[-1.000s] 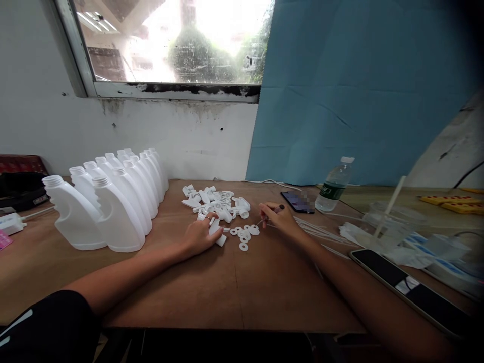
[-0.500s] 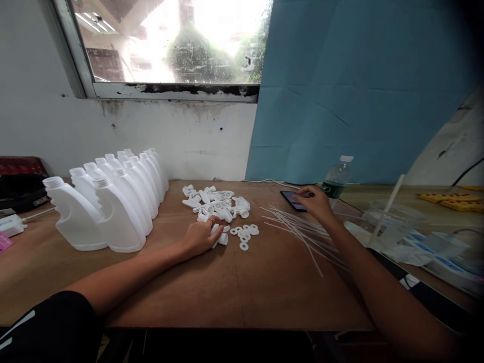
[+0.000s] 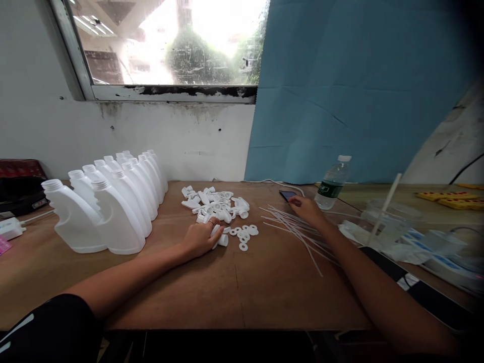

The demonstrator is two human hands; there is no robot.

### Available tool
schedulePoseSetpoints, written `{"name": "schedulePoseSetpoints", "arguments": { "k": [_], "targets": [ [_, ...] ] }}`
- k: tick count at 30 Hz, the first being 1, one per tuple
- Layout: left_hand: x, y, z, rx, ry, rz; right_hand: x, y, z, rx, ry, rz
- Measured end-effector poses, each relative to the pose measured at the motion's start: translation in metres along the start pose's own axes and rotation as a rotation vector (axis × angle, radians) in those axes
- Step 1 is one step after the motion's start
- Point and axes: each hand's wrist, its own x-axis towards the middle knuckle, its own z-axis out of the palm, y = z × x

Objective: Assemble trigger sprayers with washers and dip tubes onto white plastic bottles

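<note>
My left hand [image 3: 200, 236] rests on the wooden table [image 3: 234, 287] with its fingers curled over a white plastic nozzle part [image 3: 220, 238] at the near edge of a pile of white spray-head parts [image 3: 214, 202]. Small white washers [image 3: 244, 235] lie just right of it. My right hand [image 3: 307, 209] lies palm down over the far ends of a fan of thin white tubes [image 3: 302, 236], right beside a dark phone [image 3: 288, 195]. Its fingers look loosely bent; I cannot see anything in them.
Two rows of white plastic bottles [image 3: 109, 201] stand at the left. A water bottle [image 3: 333, 182] stands behind my right hand. A second phone [image 3: 419, 290] and clear plastic bags [image 3: 397, 227] lie at the right. A window and blue sheet back the table.
My right hand left the washers, reached out to the dark phone, and has now drawn back a little onto the tubes. My left hand stayed on the nozzle part.
</note>
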Motion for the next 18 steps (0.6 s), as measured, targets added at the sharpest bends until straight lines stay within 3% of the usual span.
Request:
{"name": "schedulePoseSetpoints", "arguments": {
  "k": [9,18],
  "targets": [
    [-0.001,0.000,0.000,-0.012,0.012,-0.003,0.002,0.012,0.004,-0.202,-0.145,-0.235],
    [-0.001,0.002,-0.001,0.083,-0.014,0.013,0.004,0.000,0.001,-0.235,-0.087,-0.344]
  ]
}}
